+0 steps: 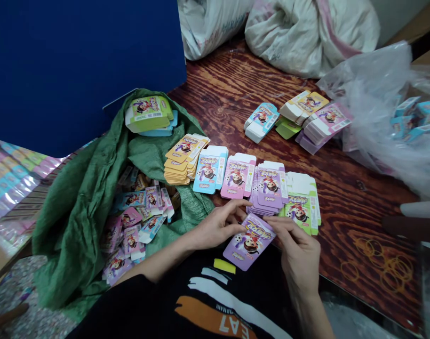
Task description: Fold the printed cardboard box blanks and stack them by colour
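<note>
Between my two hands is a flat purple card box, tilted, just in front of my chest. My left hand grips its upper left edge, thumb on the printed face. My right hand pinches its upper right edge with bent fingers. Just beyond lies a stack of flattened purple boxes. Left of that stack are pink boxes, light blue boxes and a taller pile of yellow-orange boxes. Green boxes lie to its right, partly behind my right hand.
A green woven sack full of small folded boxes gapes at the left. Bundled boxes sit farther back on the wooden table. Rubber bands and a clear plastic bag are at the right; white sacks stand behind.
</note>
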`<control>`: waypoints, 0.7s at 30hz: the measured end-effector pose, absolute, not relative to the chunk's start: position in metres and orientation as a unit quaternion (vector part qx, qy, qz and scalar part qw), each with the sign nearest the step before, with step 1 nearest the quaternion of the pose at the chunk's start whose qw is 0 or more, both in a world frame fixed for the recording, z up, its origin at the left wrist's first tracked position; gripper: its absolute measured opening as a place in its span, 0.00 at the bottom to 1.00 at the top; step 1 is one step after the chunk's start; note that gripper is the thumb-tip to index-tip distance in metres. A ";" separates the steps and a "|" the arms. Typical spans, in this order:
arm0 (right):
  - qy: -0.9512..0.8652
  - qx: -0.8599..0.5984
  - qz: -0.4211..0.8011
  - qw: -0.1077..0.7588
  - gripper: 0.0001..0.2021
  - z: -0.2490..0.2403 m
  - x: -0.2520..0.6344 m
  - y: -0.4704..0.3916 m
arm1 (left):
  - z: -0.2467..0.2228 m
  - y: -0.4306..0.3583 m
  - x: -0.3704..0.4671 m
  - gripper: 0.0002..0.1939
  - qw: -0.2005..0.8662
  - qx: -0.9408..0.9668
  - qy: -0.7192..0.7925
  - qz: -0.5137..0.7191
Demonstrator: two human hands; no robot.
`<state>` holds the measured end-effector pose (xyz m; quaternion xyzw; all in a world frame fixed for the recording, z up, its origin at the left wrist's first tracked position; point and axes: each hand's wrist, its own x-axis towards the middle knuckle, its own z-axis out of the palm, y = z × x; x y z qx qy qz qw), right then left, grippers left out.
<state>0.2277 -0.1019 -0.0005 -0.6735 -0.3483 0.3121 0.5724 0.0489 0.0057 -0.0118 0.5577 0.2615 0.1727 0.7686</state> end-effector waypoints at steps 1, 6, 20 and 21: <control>-0.337 -0.676 0.302 0.581 0.03 -0.003 0.224 -0.106 | -0.012 0.005 0.049 0.29 0.767 0.556 0.264 0.181; -0.336 -0.665 0.291 0.600 0.08 -0.012 0.209 -0.120 | -0.011 0.004 0.049 0.31 0.763 0.565 0.252 0.189; -0.490 -0.792 0.096 0.352 0.37 -0.004 0.264 -0.054 | 0.047 0.042 -0.102 0.23 0.397 0.784 0.465 0.107; -0.505 -0.800 0.070 0.317 0.42 -0.009 0.264 -0.047 | 0.048 0.041 -0.117 0.27 0.345 0.787 0.502 0.095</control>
